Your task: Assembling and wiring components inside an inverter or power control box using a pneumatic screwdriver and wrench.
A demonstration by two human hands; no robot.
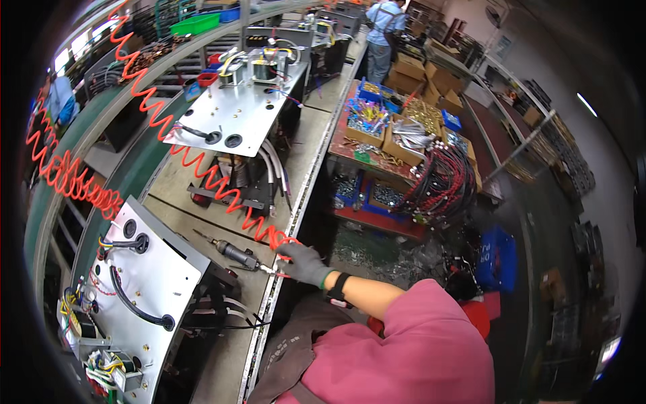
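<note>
My right hand (304, 264), in a grey glove, reaches over the edge of the workbench. Its fingers are curled round the lower end of a red coiled air hose (215, 180). Just left of the hand, an air screwdriver (237, 254) lies on the bench with its bit pointing away to the left, and a short red piece of hose runs from its fitting towards the glove. Nearest to the tool stands a metal panel unit (151, 273) with black cables, transformers and wiring. Farther along is a second such panel (229, 114). My left hand is out of view.
To the right, a red table (340, 151) carries boxes of terminals and a bundle of red and black cables (441, 182). A blue crate (496, 259) stands on the floor. A green conveyor (128, 165) runs along the left. Another person (383, 37) stands at the far end.
</note>
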